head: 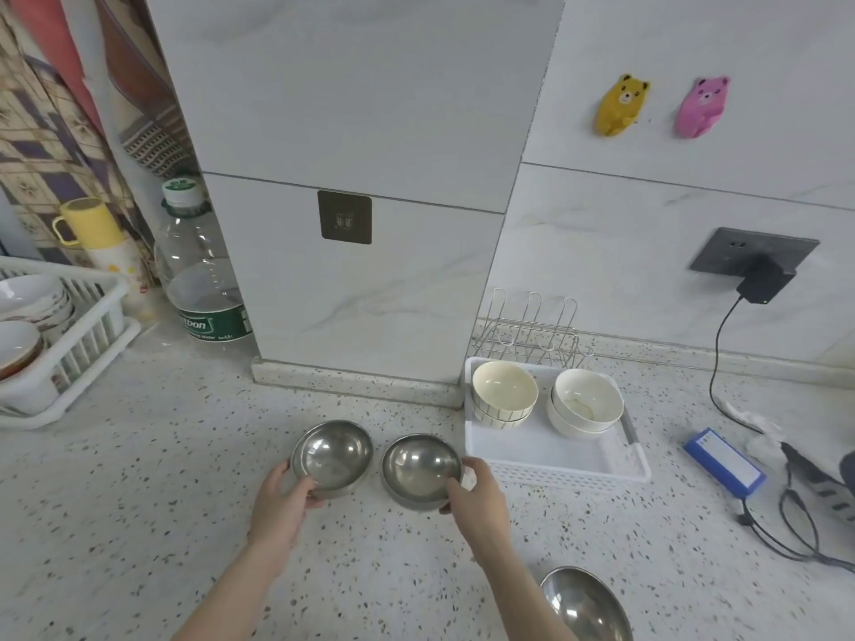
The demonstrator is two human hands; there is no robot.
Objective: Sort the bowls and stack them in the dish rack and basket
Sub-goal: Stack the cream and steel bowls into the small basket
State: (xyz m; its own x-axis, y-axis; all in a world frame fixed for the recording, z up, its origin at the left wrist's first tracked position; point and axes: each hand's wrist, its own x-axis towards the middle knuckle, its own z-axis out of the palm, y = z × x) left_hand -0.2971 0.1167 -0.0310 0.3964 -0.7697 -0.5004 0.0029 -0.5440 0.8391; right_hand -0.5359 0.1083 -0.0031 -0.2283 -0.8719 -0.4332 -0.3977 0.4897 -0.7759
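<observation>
Head view, single frame. Speckled desk (139, 501) fills the lower half.

Legible writing: the large clear water bottle (199, 266), left of centre against the tiled pillar, has a green label ending "...bon" with "Water" and "4.5 L" beneath. The blue battery pack (724, 461) at right carries a white label, too small to read.

Containers:
- White dish rack (88, 335), left edge: two stacks of white bowls (27, 316) with reddish rims, upright.
- White basket (555, 455), right of centre: cream bowl stack (503, 393) at its far left, white bowl stack (586, 402) at far right, both mouth up; near half of the basket floor is bare. A wire rack (532, 330) stands just behind it.
- Yellow mug (88, 223) sits inverted atop a flask, upper left.

Task items: two steel bowls side by side at lower centre, mouths up, tilted slightly toward the camera. Left steel bowl (332, 455): left hand (282, 501) grips its near rim, thumb over the edge. Right steel bowl (421, 469): right hand (476, 499) grips its right rim, fingers curled round it. A third steel bowl (585, 603) lies at the bottom edge, partly cut off.

Right side: charger (765, 282) plugged into a wall socket, cable trailing down to the desk.
</observation>
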